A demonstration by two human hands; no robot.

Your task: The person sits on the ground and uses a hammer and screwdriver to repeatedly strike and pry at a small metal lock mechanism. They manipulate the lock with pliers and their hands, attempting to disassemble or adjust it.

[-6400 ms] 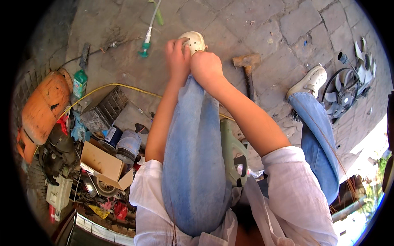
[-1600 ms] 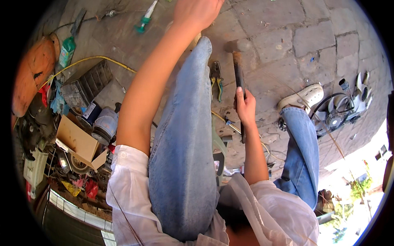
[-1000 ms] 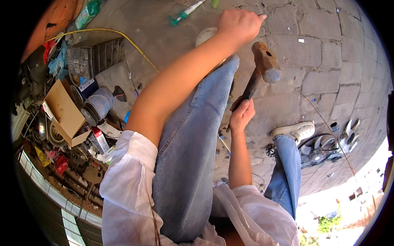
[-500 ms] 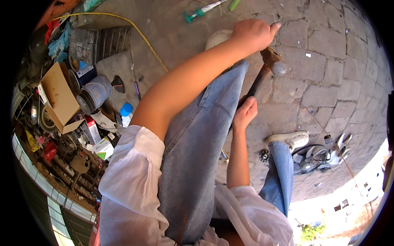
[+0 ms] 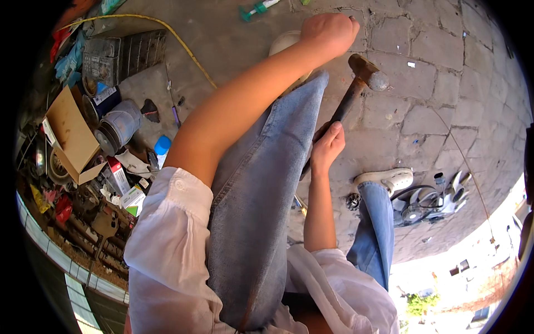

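Paved floor (image 5: pixel 450 92): background, twelve to four o'clock. Denim-clad leg (image 5: pixel 250 195): centre. Hammer (image 5: pixel 349 100): two o'clock, head toward one. Left hand (image 5: pixel 329 34): one o'clock, near the hammer head; fingers turned away, grip cannot be told. Right hand (image 5: pixel 327 150): clasping the handle. Step, apparently: hammer held at the ready; next move calls for steady aim, left-hand clearance.

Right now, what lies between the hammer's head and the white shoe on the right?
In the head view, a stretch of grey paving stones lies between the hammer's head and that shoe.
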